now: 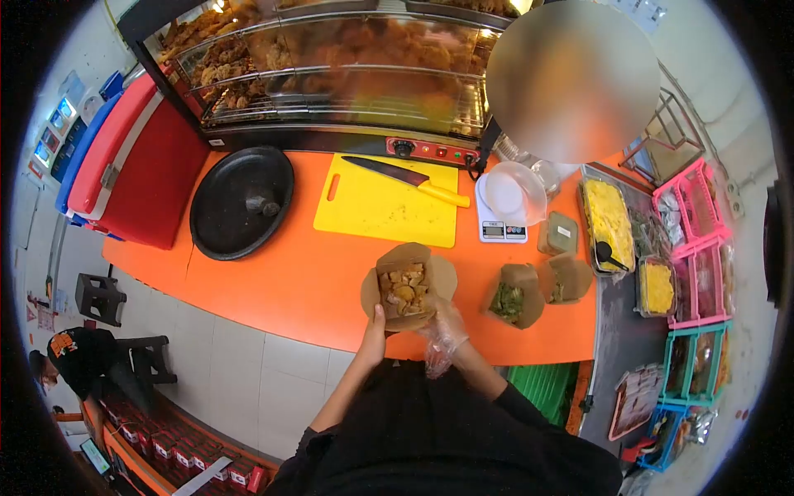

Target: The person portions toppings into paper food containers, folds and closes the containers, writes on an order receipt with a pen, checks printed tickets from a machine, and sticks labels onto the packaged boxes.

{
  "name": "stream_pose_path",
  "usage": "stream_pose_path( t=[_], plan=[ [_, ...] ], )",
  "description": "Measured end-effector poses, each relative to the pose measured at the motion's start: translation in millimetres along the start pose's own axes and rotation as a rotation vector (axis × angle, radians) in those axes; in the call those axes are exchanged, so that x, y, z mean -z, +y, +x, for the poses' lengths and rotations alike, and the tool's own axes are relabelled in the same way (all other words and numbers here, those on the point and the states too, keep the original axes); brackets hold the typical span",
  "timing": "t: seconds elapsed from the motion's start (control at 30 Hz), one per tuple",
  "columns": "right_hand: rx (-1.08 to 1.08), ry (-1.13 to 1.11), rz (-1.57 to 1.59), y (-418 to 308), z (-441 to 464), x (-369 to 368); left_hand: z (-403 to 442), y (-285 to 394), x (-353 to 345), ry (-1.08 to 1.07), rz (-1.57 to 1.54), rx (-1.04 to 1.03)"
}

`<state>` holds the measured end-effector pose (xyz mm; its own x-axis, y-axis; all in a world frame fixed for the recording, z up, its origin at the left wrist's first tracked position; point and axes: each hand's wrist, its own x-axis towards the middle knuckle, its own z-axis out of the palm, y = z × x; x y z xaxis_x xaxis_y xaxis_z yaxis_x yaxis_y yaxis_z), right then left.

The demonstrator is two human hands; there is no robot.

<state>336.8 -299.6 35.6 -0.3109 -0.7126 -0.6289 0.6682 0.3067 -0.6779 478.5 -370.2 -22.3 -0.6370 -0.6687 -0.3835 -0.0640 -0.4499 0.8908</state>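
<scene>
Between my two hands is an open brown paper food box (442, 277) with chopped, golden-brown food pieces (404, 289) in it. My left hand (376, 331) grips the box's near left side. On the near right side my right hand (447, 325), in a clear plastic glove, closes on the box; some of its fingers are hidden. To the right on the orange table stand two more paper boxes (530, 312) (582, 283) with green leafy food inside. A yellow cutting board (380, 217) lies beyond my hands, bearing a yellow-handled knife (405, 178).
A black stone mortar plate (227, 219) with a pestle sits left, near a red cooler box (136, 165). A white scale (503, 232) holds a clear bowl. Behind is a heated display case (331, 136) of fried food. Yellow-filled trays (608, 215) stand right; people are nearby.
</scene>
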Motion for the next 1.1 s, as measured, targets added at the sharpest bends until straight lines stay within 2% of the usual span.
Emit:
stream_pose_path(
  t=[0.07, 0.1, 0.2, 0.27, 0.3, 0.37, 0.4, 0.5, 0.63, 0.7, 0.73, 0.77, 0.83, 0.9, 0.93, 1.0, 1.03, 1.07, 1.1],
  plan=[
    [-0.003, -0.018, 0.014, 2, 16, 4, -9, 32, -6, 0.006, 0.029, 0.083],
    [-0.011, -0.020, 0.022, 6, 18, 8, -2, 26, -1, -0.028, 0.023, 0.059],
    [0.114, 0.246, -0.251, -12, 3, -16, 19, 8, 9, -0.065, 0.003, -0.030],
    [0.171, 0.270, -0.205, 1, 5, -16, 10, 11, 1, -0.003, -0.006, -0.078],
    [0.197, 0.282, -0.183, 8, 7, -14, 10, 12, 2, -0.013, -0.014, 0.035],
    [0.046, 0.241, 0.002, 9, 20, -11, 17, 17, 0, -0.037, -0.032, 0.253],
    [-0.042, 0.224, 0.093, 10, 20, -9, 18, 16, -2, -0.046, -0.046, 0.190],
    [0.213, 0.240, -0.108, 13, 10, -6, 18, 11, -5, -0.064, -0.085, -0.002],
    [0.153, 0.202, 0.116, 35, 27, 1, 24, -7, 0, -0.010, -0.005, 0.197],
    [0.089, 0.195, 0.175, 31, 28, 3, 34, -15, 11, -0.118, 0.030, 0.112],
    [0.419, 0.233, -0.136, 50, 31, 14, 35, -22, 16, -0.169, 0.050, 0.072],
    [0.758, 0.257, -0.452, 76, 42, 30, 36, -30, 14, -0.093, 0.040, 0.007],
    [0.751, 0.260, -0.458, 64, 38, 21, 30, -33, 3, 0.060, 0.018, -0.129],
    [0.041, 0.210, 0.154, 42, 28, 7, 22, -6, -2, 0.007, -0.027, 0.098],
    [0.065, 0.220, 0.162, 37, 23, 4, 16, 7, -6, -0.020, -0.050, 0.215],
    [0.106, 0.241, 0.180, 36, 14, 1, 21, -24, 0, -0.034, -0.013, -0.001],
    [0.256, 0.210, 0.071, 61, 30, 17, 22, -35, 4, -0.041, 0.010, -0.112],
    [0.412, 0.175, -0.040, 102, 61, 46, 23, -36, 3, -0.023, 0.002, -0.085],
    [0.408, 0.172, -0.021, 105, 63, 48, 24, -37, 0, -0.007, -0.006, -0.057]
  ],
)
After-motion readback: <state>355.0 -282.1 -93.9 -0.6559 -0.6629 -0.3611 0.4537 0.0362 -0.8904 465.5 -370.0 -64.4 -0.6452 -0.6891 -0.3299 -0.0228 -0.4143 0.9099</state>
